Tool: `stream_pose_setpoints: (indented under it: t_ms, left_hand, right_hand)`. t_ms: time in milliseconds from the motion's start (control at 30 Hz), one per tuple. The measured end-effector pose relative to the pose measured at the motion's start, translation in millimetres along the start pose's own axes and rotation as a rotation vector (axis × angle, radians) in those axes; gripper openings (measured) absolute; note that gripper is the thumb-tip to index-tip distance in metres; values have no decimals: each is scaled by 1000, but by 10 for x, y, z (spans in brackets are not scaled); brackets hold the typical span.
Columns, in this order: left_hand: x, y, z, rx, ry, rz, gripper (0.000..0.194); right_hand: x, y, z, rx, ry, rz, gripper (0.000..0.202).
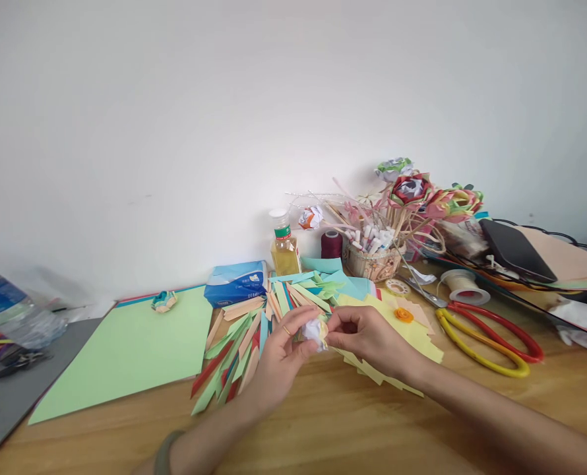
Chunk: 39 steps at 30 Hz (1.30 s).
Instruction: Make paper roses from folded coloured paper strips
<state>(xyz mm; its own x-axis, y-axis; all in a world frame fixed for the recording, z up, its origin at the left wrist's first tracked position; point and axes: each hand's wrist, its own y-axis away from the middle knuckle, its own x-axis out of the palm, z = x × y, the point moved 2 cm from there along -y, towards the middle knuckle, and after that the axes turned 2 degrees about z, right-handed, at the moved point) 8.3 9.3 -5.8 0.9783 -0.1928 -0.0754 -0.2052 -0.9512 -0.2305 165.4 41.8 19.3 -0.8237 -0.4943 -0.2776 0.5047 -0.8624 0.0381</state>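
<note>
Plastic bottle (14,310): lying far left of the basket; contents hard to tell.
Blue packet (237,284): resting left of the basket, its inside hidden.
Capped bottle (285,254): standing just left of the basket, holding yellow liquid.
Left hand (282,353): hovering front-left of the basket, thumb and fingers pinching the paper piece from the left; ringed finger arching over, forearm rising from below.
Paper piece (314,333): white with yellow, being held between both hands, front-left of the basket.
Right hand (365,335): reaching in front of the basket, thumb and forefinger pinching the piece's right edge, other fingers curling; forearm slanting from lower right.
Basket (370,265): holding small white rolls; stemmed paper flowers (412,188) rising at its right side.
Spool (464,288): sitting right of the basket, carrying pale cord.
</note>
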Motion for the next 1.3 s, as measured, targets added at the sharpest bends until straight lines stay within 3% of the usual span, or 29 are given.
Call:
stream_pose_setpoints:
  t_ms: [467, 900, 1167, 1300]
  left_hand:
    - [-34, -24, 22, 0, 38, -39, 33]
    - [16, -26, 9, -48, 93, 1, 32]
    - [-6, -36, 116, -241, 302, -13, 42]
    - [26, -31, 91, -357, 445, -3, 48]
  right_hand:
    - [-30, 12, 40, -31, 33, 48, 20]
    - [-6, -15, -46, 27, 49, -28, 11]
    - [-57, -3, 53, 140, 34, 7, 26]
    - [-144, 0, 100, -4, 18, -80, 25]
